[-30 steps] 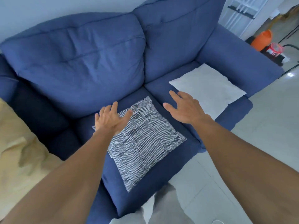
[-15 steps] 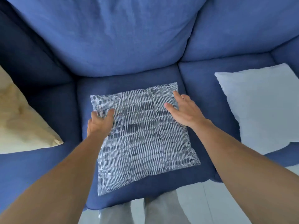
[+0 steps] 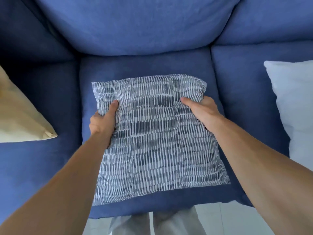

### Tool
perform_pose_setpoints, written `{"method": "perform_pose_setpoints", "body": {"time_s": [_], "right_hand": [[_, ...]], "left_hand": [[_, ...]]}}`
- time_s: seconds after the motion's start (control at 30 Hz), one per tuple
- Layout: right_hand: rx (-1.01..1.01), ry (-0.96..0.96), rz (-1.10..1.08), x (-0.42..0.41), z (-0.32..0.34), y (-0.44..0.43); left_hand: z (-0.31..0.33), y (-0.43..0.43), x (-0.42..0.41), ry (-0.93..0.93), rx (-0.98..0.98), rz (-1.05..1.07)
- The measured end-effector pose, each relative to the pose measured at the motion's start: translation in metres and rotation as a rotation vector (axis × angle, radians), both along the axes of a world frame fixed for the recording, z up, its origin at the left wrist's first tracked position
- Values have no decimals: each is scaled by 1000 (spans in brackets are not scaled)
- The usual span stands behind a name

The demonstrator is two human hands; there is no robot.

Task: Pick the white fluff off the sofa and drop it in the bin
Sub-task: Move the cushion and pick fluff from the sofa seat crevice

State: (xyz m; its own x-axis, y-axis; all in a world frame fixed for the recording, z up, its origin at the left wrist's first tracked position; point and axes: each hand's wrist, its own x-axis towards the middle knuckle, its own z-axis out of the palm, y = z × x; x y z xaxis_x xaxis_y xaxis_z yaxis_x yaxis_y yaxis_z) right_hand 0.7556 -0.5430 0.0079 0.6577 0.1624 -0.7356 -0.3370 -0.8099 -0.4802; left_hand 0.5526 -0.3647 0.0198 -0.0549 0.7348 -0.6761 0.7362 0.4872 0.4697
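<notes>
We see no writing and no container here. Our left hand (image 3: 103,120) and right hand (image 3: 201,111) each grip a side edge of the grey-and-white striped cushion (image 3: 157,138), thumbs pressed on top, fingers closed around it underneath. It lies on the middle seat of the blue sofa (image 3: 144,65). A beige cushion (image 3: 20,119) sits left, a white cushion (image 3: 294,106) right. We cannot make out any white fluff on the sofa.
</notes>
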Motion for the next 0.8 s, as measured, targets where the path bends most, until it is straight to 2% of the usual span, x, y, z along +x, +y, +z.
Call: {"method": "perform_pose_setpoints", "body": {"time_s": [0.53,0.63,0.73,0.8], "right_hand": [[406,-375,47,80,130,63],[453,-394,53,94,133,77],[448,-303,45,100,129,86],[501,-289,-20,106,134,92]], "left_hand": [[112,78,59,-690,195,10],[113,99,71,-720,231,-6],[111,113,80,-654,218,-19],[119,124,87,-676,211,9]]}}
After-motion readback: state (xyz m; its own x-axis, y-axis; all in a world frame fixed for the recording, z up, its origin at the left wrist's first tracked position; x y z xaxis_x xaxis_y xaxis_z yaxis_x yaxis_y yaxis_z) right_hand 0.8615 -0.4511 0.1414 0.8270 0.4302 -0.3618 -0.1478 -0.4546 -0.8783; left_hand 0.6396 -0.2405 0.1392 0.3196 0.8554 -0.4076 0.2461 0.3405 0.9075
